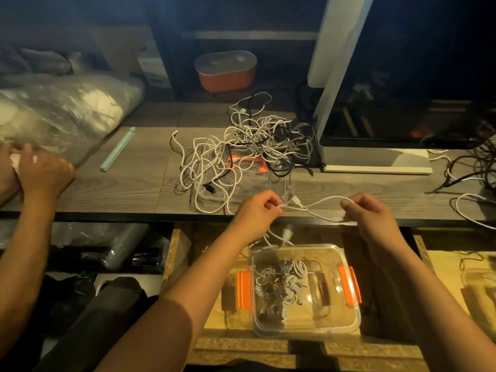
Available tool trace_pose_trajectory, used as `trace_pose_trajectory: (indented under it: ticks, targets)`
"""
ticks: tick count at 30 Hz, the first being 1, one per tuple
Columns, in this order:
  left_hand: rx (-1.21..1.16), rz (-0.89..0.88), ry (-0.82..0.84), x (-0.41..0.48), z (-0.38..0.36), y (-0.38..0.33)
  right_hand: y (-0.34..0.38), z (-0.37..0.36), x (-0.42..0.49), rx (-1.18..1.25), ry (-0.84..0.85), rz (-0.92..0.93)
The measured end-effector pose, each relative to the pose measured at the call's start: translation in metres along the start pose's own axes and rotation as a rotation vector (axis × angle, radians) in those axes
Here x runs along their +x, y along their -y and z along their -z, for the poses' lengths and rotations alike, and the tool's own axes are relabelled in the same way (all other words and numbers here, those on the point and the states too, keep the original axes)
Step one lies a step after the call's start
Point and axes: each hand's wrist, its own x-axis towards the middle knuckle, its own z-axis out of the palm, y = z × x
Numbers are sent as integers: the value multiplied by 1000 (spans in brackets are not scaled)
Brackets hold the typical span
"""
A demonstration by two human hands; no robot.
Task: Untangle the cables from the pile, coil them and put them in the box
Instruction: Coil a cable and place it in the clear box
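Mid-task: both hands, left (257, 210) and right (370, 213), are pinching closed on one white cable (319, 204) above the box (346, 326), which is already holding several coils, while a large pile (249, 140) is waiting on the table (134, 189).

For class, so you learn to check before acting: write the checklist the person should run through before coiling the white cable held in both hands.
1. Left hand grips white cable: ok.
2. Right hand grips it: ok.
3. Cable free of the pile: cannot tell.
4. Loose end hanging below the table edge: not ok, gather first.
5. Box open: ok.
6. Room left in box: ok.
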Motion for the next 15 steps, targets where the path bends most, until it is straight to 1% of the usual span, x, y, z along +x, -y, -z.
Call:
trace_pose_trajectory:
  ticks: [3, 4, 5, 6, 7, 8, 9, 10, 11, 12, 13, 15]
  targets:
    - [-324, 10, 27, 2, 1, -7, 5, 0, 2, 402, 80, -145]
    - [-425, 1, 58, 3, 2, -9, 7, 0, 2, 503, 119, -170]
    - [-496, -5, 104, 2, 2, -12, 8, 1, 3, 529, 155, -169]
    - [-534, -8, 146, 1, 2, -15, 8, 3, 4, 457, 177, -142]
    - [-555, -3, 160, 0, 5, -16, 9, 5, 5, 286, 188, -90]
    - [-574, 17, 132, 0, 9, -17, 11, 9, 7, 47, 198, -21]
    - [-592, 42, 70, 1, 16, -17, 13, 14, 7, -197, 211, 45]
    - [-602, 51, 4, 2, 24, -14, 13, 18, 8, -386, 225, 94]
    - [-591, 36, -32, 3, 32, -11, 13, 20, 8, -489, 228, 117]
    - [-545, 10, -34, 4, 37, -9, 12, 22, 7, -507, 215, 124]
    - [-482, -12, -19, 4, 40, -9, 12, 21, 5, -466, 199, 123]
    - [-324, -28, -3, 4, 37, -12, 12, 13, 0, -228, 176, 41]
